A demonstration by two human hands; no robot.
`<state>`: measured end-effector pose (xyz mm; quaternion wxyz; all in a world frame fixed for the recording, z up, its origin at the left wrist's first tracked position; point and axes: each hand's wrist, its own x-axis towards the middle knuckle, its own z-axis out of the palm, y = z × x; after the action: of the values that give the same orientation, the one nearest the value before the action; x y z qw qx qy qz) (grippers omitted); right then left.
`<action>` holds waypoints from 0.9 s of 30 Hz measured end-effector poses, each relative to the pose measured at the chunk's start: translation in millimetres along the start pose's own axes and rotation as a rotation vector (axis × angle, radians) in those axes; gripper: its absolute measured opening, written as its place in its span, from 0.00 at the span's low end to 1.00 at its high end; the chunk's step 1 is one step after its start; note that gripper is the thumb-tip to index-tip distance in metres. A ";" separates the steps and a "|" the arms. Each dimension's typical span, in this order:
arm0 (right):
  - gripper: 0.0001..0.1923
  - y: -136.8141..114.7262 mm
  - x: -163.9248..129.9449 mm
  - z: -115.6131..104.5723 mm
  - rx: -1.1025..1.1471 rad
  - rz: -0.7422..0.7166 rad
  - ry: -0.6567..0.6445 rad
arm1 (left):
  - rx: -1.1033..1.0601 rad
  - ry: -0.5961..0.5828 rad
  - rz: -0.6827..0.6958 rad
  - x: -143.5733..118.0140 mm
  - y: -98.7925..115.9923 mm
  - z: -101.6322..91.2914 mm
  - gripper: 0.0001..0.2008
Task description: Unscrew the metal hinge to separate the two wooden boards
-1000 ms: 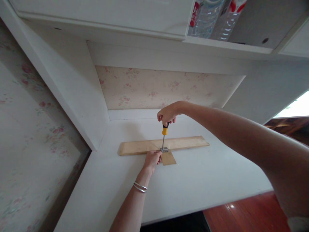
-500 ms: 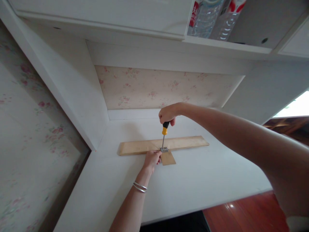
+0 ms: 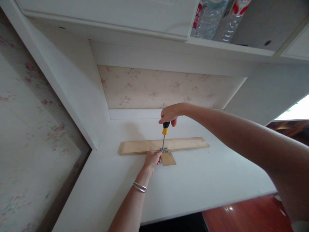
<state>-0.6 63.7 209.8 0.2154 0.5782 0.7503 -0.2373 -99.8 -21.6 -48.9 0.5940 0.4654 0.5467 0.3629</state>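
My right hand [image 3: 172, 113] is closed round the black and yellow handle of a screwdriver [image 3: 165, 130], held nearly upright. Its thin shaft runs down to a small metal hinge [image 3: 164, 149]. That hinge lies across the edge of a long pale wooden board [image 3: 185, 142] and a small square wooden piece [image 3: 169, 159]. From the left, my left hand [image 3: 153, 158] pinches at the hinge's left end, beside the small piece; two silver bangles circle that wrist. Whether a screw sits under the tip is too small to make out.
Both wooden pieces rest on a white desktop [image 3: 212, 174]. A cabinet [image 3: 108, 16] overhangs it, with plastic bottles [image 3: 210, 19] on its open shelf. A white side panel [image 3: 65, 74] stands at the left. Reddish floor [image 3: 246, 212] shows past the front edge.
The view has shifted slightly. My right hand has turned a little on the screwdriver's handle, with the thumb side lower. My left hand stays at the hinge.
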 end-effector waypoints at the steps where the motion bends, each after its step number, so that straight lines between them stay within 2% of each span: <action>1: 0.17 0.5 -0.1 -0.3 -0.019 -0.012 -0.003 | 0.000 -0.001 0.000 0.1 -0.2 0.0 0.09; 4: 0.23 2.1 -1.3 -0.8 -0.038 -0.093 -0.026 | -0.006 -0.013 0.006 0.7 -1.0 0.0 0.09; 6: 0.25 2.6 -2.3 -0.9 -0.030 -0.083 -0.023 | -0.011 -0.017 0.010 0.8 -1.2 0.1 0.09; 10: 0.19 3.8 -2.8 -0.8 -0.065 -0.023 -0.012 | -0.014 -0.014 0.014 0.5 -0.8 -0.1 0.09; 14: 0.27 5.6 -2.1 0.3 -0.048 -0.097 -0.022 | -0.013 -0.018 0.012 -0.2 -0.2 -0.3 0.09; 19: 0.21 5.5 -3.3 0.3 -0.071 -0.050 -0.004 | -0.010 -0.009 0.015 -1.3 0.9 -0.2 0.10; 23: 0.30 6.5 -3.2 -1.2 -0.041 -0.108 -0.024 | -0.012 -0.009 0.015 -0.6 0.6 -0.3 0.10; 27: 0.20 7.2 -2.0 -2.1 -0.060 -0.035 -0.003 | -0.017 -0.007 0.016 -0.1 0.0 -0.2 0.09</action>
<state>6.8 65.1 211.9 0.2298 0.5578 0.7668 -0.2192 -100.0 -21.6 -48.9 0.5968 0.4660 0.5378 0.3708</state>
